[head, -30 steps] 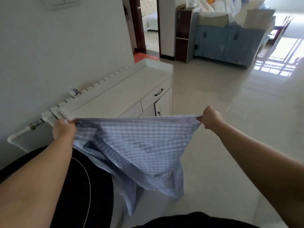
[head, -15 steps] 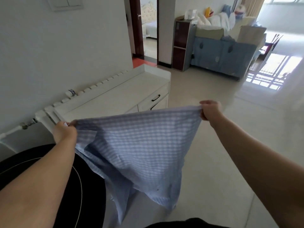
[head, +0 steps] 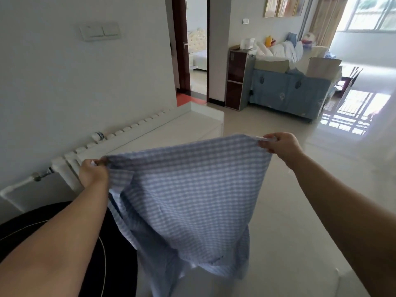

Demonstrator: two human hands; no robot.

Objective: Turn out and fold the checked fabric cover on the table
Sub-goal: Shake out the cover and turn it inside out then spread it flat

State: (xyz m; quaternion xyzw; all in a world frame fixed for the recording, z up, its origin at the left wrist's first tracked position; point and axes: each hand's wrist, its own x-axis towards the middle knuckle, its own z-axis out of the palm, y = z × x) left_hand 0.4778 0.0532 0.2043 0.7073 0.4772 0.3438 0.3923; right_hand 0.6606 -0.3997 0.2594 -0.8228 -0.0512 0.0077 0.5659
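Note:
The blue-and-white checked fabric cover (head: 188, 194) hangs spread in the air in front of me, its lower part drooping in loose folds. My left hand (head: 93, 173) pinches its upper left corner. Its upper right corner is gripped by my right hand (head: 279, 146), which sits higher than the left. The top edge is stretched taut between both hands. The cover touches no surface that I can see.
A black round table (head: 64, 243) lies at lower left under my left arm. A white cabinet (head: 182, 123) and a radiator (head: 68, 159) run along the left wall. Pale tiled floor (head: 300, 232) spreads right, with a sofa (head: 289, 91) and a dark shelf unit (head: 236, 80) beyond.
Both hands have lifted the cover, the right hand more than the left, and the view has tilted up. The cloth hangs flatter and wider than before.

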